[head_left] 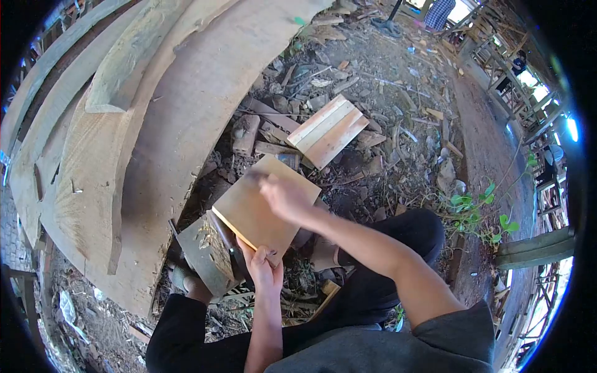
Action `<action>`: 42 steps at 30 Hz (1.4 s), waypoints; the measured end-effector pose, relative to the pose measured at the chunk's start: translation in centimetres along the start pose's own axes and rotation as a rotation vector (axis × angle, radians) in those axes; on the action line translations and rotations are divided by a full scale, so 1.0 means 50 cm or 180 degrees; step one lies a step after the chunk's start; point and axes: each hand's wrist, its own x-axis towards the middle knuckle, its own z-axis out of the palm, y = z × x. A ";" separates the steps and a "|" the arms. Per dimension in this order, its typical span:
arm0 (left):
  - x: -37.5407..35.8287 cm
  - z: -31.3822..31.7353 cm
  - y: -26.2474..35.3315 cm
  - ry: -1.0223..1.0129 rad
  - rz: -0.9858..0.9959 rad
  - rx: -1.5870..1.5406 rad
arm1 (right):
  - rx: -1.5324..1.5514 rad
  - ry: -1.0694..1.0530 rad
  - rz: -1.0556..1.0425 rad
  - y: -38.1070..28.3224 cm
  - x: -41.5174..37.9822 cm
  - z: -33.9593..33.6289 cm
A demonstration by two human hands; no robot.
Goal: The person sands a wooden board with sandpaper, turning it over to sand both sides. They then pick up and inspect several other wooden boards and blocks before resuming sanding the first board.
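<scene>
My left hand (263, 268) grips the lower edge of a flat, light-brown wooden board (280, 233), its thumb on the face. The board is tilted towards me above my lap. Over its upper part is my right hand (285, 198), blurred by motion and curled closed. A dark smear lies at its fingertips; what the fingers hold is too blurred to name. Under the board's left side sits a grey, rough-edged block (208, 258), with a dark curved strip beside it. Beyond the board, a panel of joined wooden strips (329, 130) rests on the rubble.
Large rough-sawn slabs (180, 105) fill the left side. Wood scraps and stones (373, 168) cover the ground ahead. A leafy plant (476, 211) grows at the right, near a timber beam (535, 250). Other people (439, 13) are far off at the upper right.
</scene>
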 end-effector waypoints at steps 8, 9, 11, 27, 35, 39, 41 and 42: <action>-0.002 -0.002 -0.005 0.0166 -0.0118 -0.0036 | 0.0263 0.0209 -0.0728 -0.095 -0.058 0.029; 0.010 -0.023 -0.009 0.0102 -0.0110 0.0164 | -0.0002 0.0171 -0.0473 -0.070 -0.043 0.032; 0.006 -0.015 -0.003 0.0053 -0.0107 0.0182 | 0.0144 -0.0275 0.0747 0.021 0.032 0.028; 0.002 0.016 0.003 0.0142 0.0034 0.0125 | -0.0712 0.0230 0.0094 0.080 0.067 0.036; 0.009 0.007 0.001 0.0119 0.0069 0.0059 | -0.0947 0.0382 0.0454 0.145 0.113 0.054; 0.007 0.009 0.005 0.0141 -0.0080 0.0207 | -0.0837 0.0226 0.0320 0.125 0.069 0.031; 0.004 0.017 0.002 0.0163 -0.0051 0.0182 | -0.0633 0.0117 0.1116 0.167 0.088 0.017; 0.004 0.017 0.006 0.0177 -0.0007 0.0150 | -0.0959 0.0497 0.1186 0.190 0.086 0.044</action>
